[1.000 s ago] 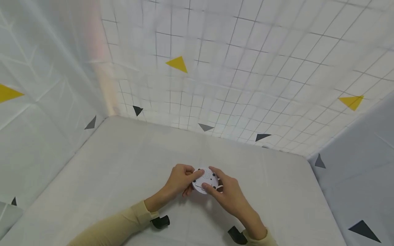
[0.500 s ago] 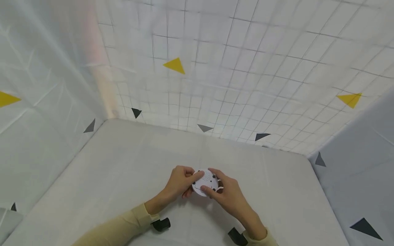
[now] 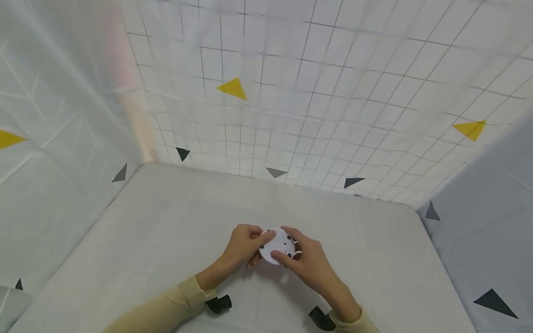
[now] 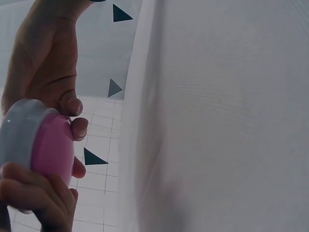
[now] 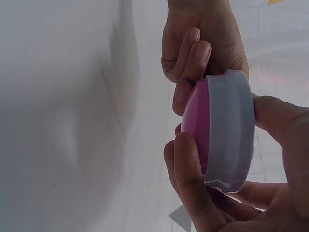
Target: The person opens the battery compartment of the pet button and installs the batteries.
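A round white device [image 3: 279, 252] with speaker holes and dark round feet is held between both hands, that face towards the head camera. Its other side is a pink dome [image 5: 197, 118], seen in both wrist views. My left hand [image 3: 243, 244] grips the device's left edge, thumb on the perforated face and fingers behind. My right hand [image 3: 310, 261] grips the opposite edge, its thumb pressing the lower part of the white face. Small white loops [image 3: 297, 253] stick out at the device's right side, partly covered by the right hand. The device is held off the white surface.
A white cloth-like surface [image 3: 200, 208] lies under the hands. White sheet walls with grid lines and yellow, grey and black triangles enclose it at the back and sides. A black wrist mount [image 3: 218, 304] sits at the left cuff, another black mount [image 3: 321, 319] at the right.
The head view has shifted slightly. Both hands keep their hold on the device, which looks almost unmoved apart from a slight tilt.
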Available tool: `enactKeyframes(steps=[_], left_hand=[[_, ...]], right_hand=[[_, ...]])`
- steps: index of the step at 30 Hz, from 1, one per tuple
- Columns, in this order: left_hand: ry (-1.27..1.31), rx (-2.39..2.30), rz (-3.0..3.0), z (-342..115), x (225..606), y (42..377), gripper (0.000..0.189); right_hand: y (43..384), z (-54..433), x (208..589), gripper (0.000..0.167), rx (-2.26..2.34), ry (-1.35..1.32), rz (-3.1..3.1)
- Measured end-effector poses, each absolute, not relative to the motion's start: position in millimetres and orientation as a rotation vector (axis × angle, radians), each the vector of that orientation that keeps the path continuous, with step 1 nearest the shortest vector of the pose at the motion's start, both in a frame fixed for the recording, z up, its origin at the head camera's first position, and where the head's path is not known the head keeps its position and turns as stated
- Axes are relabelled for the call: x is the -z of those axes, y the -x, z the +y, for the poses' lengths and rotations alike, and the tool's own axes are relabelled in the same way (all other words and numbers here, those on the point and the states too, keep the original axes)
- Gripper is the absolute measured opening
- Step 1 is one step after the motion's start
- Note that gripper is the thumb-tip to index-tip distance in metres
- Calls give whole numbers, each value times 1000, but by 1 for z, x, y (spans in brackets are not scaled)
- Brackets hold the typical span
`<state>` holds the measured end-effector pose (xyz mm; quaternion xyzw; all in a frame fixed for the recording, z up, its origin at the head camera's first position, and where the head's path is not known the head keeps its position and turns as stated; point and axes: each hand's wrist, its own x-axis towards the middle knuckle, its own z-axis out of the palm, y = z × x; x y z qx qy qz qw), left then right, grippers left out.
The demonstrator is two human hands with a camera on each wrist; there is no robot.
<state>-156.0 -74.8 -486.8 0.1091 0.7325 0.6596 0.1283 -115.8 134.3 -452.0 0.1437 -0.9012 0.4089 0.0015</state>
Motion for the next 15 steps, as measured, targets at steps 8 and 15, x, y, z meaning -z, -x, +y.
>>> enactKeyframes(steps=[8, 15], left_hand=[[-324, -1927, 2115, -76, 484, 156, 43], [-387, -1918, 2097, -80, 483, 161, 40]], right_hand=[[116, 136, 453, 57, -1320, -466, -2815], [117, 137, 450, 46, -1447, -445, -2806]])
